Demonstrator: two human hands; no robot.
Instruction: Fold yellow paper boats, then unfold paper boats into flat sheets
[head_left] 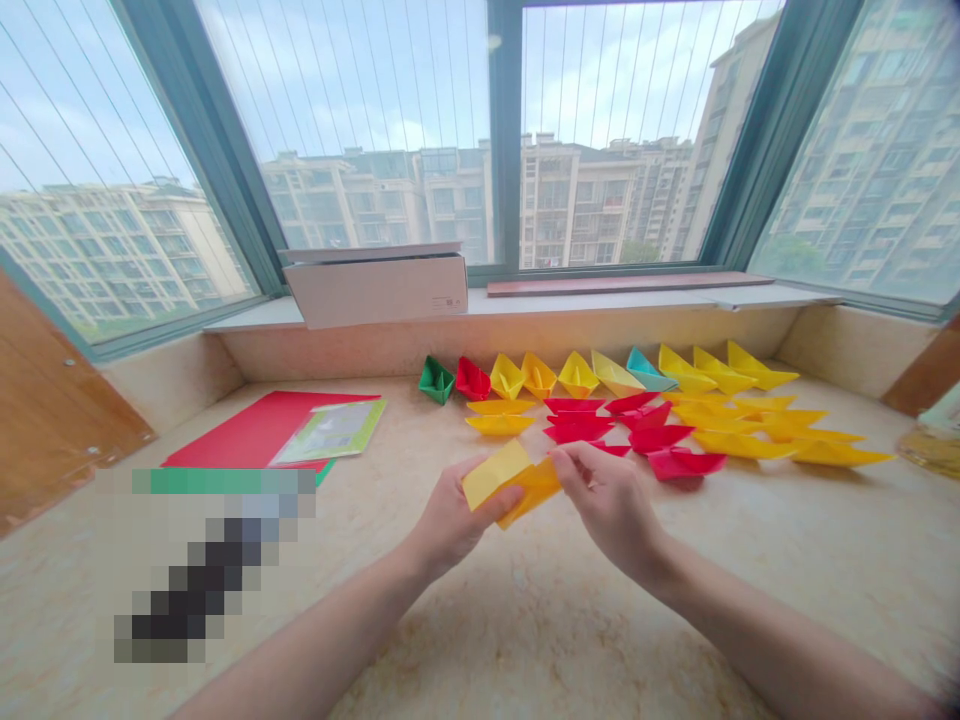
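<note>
Between my two hands is a piece of folded yellow paper (496,474), held just above the stone sill. My left hand (457,510) grips its left side, with the thumb pressed across the front. At the right corner, the fingers of my right hand (600,495) pinch the same paper. Beyond my hands stand several folded paper boats: a green boat (435,380), a red boat (473,379), a light blue boat (649,370) and yellow boats (578,375) in the back row. Nearer lie more red boats (579,429) and yellow boats (742,444).
Red paper sheets (232,425) lie at left, with a clear packet (330,430) and a green sheet (225,481) by them. A blurred-out dark object (202,590) is in front. A white box (379,290) stands on the ledge. A glass container (934,440) sits at the right edge.
</note>
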